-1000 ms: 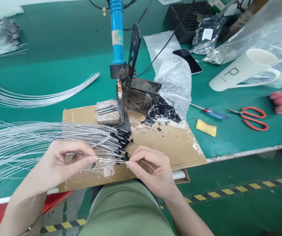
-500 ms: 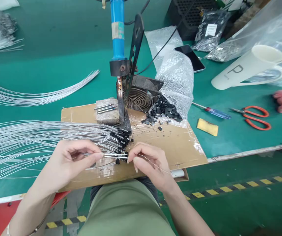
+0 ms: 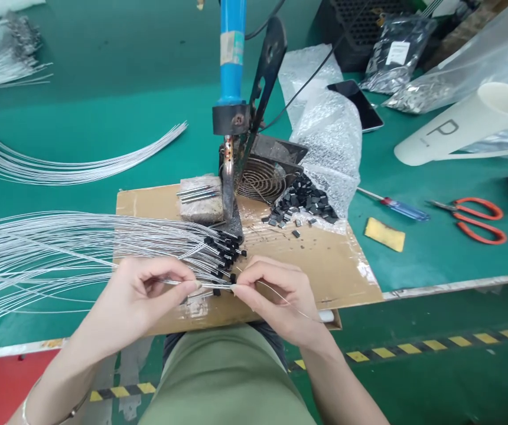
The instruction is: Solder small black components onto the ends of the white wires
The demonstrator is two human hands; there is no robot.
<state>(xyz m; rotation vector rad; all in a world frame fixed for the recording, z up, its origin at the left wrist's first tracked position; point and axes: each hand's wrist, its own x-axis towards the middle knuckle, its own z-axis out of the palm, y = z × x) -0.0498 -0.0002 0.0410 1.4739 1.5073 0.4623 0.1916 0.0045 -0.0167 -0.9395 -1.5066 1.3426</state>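
Note:
My left hand point(image 3: 150, 298) is closed in a pinch on a thin white wire point(image 3: 214, 286). The wire stretches across to my right hand point(image 3: 278, 295), whose thumb and forefinger are closed on its far end; that tip is hidden. A fine, bare-looking wire strand point(image 3: 287, 302), perhaps solder, runs through my right hand toward the wrist. Just behind both hands lies a large bundle of white wires point(image 3: 81, 227) with small black end pieces point(image 3: 227, 251). A blue-handled soldering iron point(image 3: 231, 71) points downward in a black stand point(image 3: 267, 65), its metal tip beyond the bundle.
Cardboard point(image 3: 276, 242) covers the bench front. Around it are a fan point(image 3: 263, 177), loose black pieces point(image 3: 309, 200) on bubble wrap point(image 3: 334, 130), a yellow sponge point(image 3: 384, 234), a screwdriver point(image 3: 407, 209), scissors point(image 3: 479, 218), a white mug point(image 3: 462, 130), a phone point(image 3: 355, 103) and another wire bundle point(image 3: 81, 168).
The view has shifted slightly, so the bench things appear farther right. My right fingertips have closed over the wire's end, where a black piece showed beside them before.

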